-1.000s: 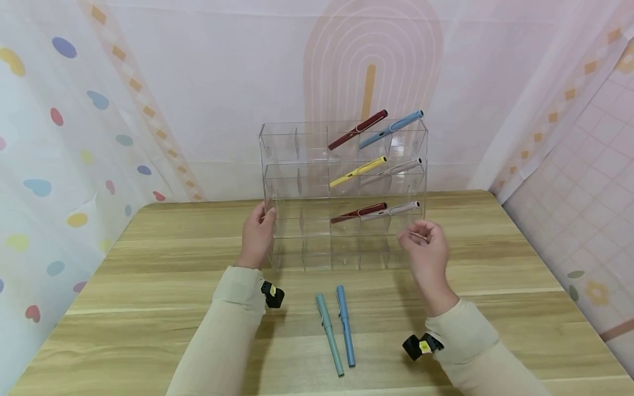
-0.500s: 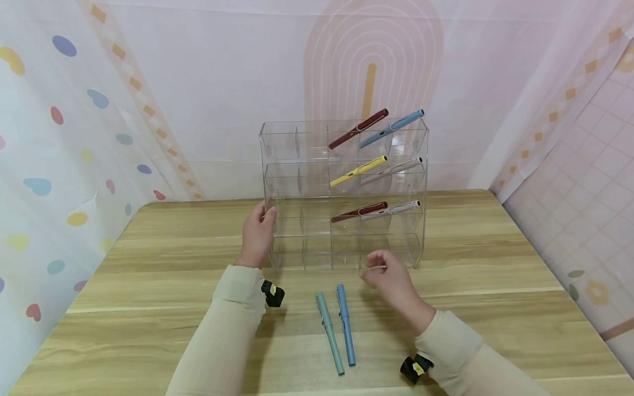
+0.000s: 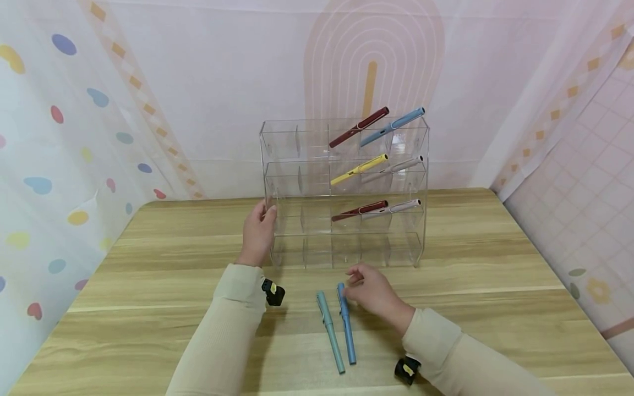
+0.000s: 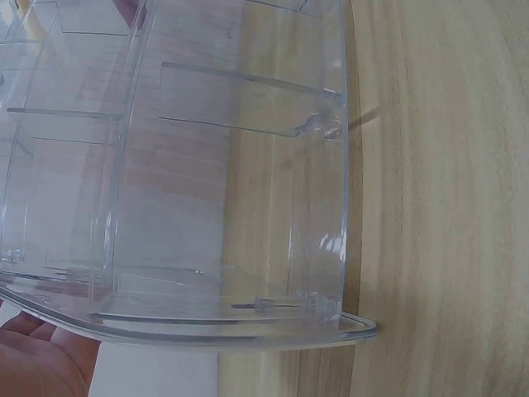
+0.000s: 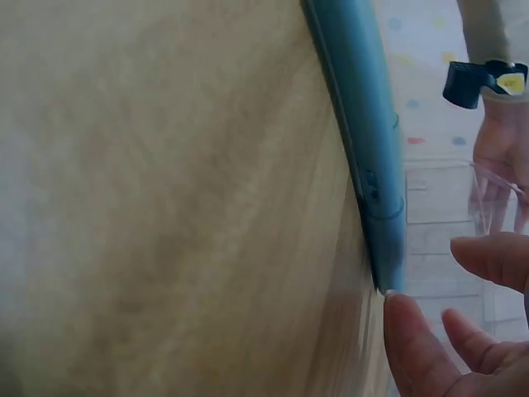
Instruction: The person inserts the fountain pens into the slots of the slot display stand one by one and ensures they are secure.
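My left hand (image 3: 257, 234) grips the left side panel of a clear acrylic pen rack (image 3: 317, 250), thumb in front; part of its fingers is hidden. In the left wrist view that hand (image 4: 41, 360) shows beside the clear wall. Two capped pens lie on the table, a blue pen (image 3: 348, 335) and a green pen (image 3: 331, 335) to its left. At the cap end of the blue pen is my right hand (image 3: 373, 289). In the right wrist view, this hand's thumb and fingers are spread apart, one fingertip (image 5: 405, 318) close to the blue pen (image 5: 372, 165); contact is unclear.
Several pens lean in the rack's right-hand compartments: a dark red pen (image 3: 359, 127) and light blue pen (image 3: 393, 126) on top, a yellow pen (image 3: 359, 169) and grey pen (image 3: 403, 165) below, then another dark red pen (image 3: 359, 211) and pale pen (image 3: 396, 209). A curtain (image 3: 223, 99) hangs behind the table.
My right hand has come from the rack's lower right side, moving left and down to the blue pen. My left hand has stayed on the rack.
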A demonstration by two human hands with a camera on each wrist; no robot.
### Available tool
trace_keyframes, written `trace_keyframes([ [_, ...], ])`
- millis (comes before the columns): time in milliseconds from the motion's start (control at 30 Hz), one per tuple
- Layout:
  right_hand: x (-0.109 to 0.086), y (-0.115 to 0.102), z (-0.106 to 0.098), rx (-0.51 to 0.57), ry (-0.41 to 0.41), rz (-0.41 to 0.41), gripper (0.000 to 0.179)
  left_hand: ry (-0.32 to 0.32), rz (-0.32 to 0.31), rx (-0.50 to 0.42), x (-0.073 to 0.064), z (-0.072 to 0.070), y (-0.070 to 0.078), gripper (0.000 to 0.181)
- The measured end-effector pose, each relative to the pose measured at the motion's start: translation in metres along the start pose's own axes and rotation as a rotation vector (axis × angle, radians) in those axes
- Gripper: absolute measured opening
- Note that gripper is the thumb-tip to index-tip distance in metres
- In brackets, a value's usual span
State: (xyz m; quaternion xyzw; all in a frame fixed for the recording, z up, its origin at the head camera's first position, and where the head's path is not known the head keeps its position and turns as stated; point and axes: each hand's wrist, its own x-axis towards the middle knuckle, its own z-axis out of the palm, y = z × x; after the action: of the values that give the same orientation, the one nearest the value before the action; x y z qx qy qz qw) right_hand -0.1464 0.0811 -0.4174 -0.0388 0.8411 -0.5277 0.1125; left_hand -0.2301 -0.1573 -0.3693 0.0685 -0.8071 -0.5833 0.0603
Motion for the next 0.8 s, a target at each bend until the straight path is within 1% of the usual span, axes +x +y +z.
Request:
trace_keyframes([
  [100,0.001,-0.001,0.002,-0.045,-0.03,-0.004,0.041,0.004,0.002,0.002,-0.001,0.0,0.0,0.046],
  [267,0.004,-0.004,0.006,-0.079,-0.093,0.003,0.048,0.007,0.002,-0.001,-0.001,0.001,0.001,0.046],
  [333,0.004,-0.006,0.007,-0.116,-0.105,-0.002,0.05,0.007,0.002,0.001,-0.001,0.001,0.001,0.046],
  [467,0.006,-0.009,0.008,-0.209,-0.111,-0.026,0.051,0.003,0.0,0.003,0.0,0.001,0.001,0.046],
  [600,0.007,-0.011,0.01,-0.28,-0.12,-0.044,0.05,-0.001,0.002,-0.001,0.0,0.0,0.0,0.046],
  [800,0.01,-0.01,0.013,-0.342,-0.133,-0.047,0.044,0.001,-0.001,-0.005,0.0,0.0,-0.001,0.046],
])
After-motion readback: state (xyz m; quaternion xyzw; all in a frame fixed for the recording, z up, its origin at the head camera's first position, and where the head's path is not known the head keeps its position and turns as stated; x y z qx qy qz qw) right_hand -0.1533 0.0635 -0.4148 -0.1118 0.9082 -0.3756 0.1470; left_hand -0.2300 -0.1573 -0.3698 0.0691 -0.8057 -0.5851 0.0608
